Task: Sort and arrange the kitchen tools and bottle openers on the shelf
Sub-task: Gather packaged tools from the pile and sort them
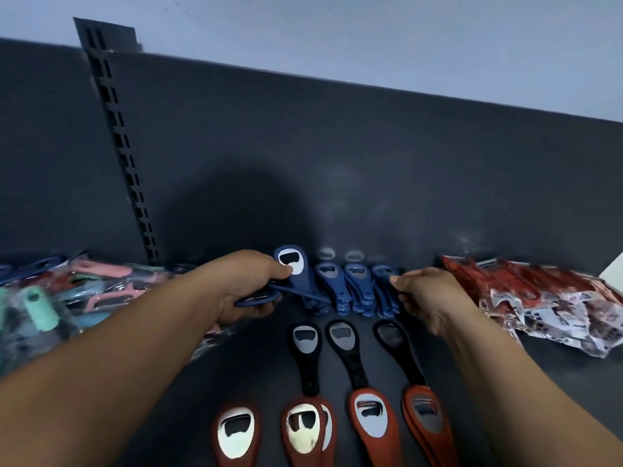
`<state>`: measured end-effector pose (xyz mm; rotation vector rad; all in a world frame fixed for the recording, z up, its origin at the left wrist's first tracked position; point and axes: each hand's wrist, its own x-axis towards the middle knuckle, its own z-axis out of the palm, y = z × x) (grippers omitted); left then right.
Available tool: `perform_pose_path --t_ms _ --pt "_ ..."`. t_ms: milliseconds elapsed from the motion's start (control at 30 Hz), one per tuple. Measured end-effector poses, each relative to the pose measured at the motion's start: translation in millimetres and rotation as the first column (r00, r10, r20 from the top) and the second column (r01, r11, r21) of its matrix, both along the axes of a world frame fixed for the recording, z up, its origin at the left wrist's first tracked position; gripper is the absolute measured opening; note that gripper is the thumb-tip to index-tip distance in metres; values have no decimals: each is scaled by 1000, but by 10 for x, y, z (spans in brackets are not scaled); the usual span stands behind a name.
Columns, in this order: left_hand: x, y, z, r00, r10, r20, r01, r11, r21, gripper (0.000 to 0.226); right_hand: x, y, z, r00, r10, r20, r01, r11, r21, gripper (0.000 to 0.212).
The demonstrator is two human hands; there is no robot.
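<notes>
Right, my left hand (249,288) grasps a blue opener (305,284), thumb pressed on its metal head, the handle running back through my curled fingers (another blue handle or two seem to lie in the same grip, though blur leaves the count unsure). It is tilted up at 12 o'clock on the shelf (505,382), at the 9 o'clock side of the blue stacks (354,288), which lie in three piles against the back panel (337,146).

My right hand (428,298) has curled fingers at the 3 o'clock edge of those piles, one fingertip touching the outermost. I cannot tell whether it pinches anything or only rests there.

At 6 o'clock of the blue piles lie three black openers (340,335) side by side, heads toward the panel, apart from each other. At 6 o'clock of those again come the red openers (371,419), four groups, some stacked, their heads meeting the black handles' ends.

Off at 9 o'clock sits a heap of wrapped tools (101,281) in pink, blue and mint, beneath a slotted upright (118,136). At 3 o'clock lies a crumpled, shiny pile of red packets (539,294), just beside my right hand.
</notes>
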<state>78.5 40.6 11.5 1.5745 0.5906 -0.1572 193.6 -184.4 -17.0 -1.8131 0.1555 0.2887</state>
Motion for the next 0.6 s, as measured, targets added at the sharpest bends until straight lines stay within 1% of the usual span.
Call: perform_pose_path --t_ms 167,233,300,367,400,467,500,533,600 --pt "20 -8 -21 999 -34 0 34 999 -6 12 -30 4 -68 998 5 59 -1 998 -65 18" --pt "17 -19 -21 999 -41 3 41 999 -9 15 -27 -2 -75 996 14 88 -2 992 -126 20" --pt "7 -33 -16 999 -49 7 49 999 -4 16 -18 -13 -76 995 28 96 -12 988 -156 18" --pt "-2 -47 -14 998 -59 15 59 998 -4 15 -25 -22 -69 995 31 99 -16 989 -150 13" --pt "-6 -54 -14 998 -66 22 66 998 -7 15 -43 -24 -54 992 22 123 -3 988 -155 12" --pt "-13 -71 -12 996 -81 34 82 997 -6 15 -111 -12 7 973 12 231 33 981 -189 12" --pt "-16 -84 -8 995 -88 41 88 996 -6 14 -174 18 60 960 37 278 17 982 -189 12" --pt "-15 -103 -3 994 -94 47 95 995 -8 12 -256 64 122 950 90 298 -41 985 -167 12" --pt "-14 -161 13 992 -103 66 104 994 -17 7 -446 195 231 935 251 253 -243 968 -62 9"
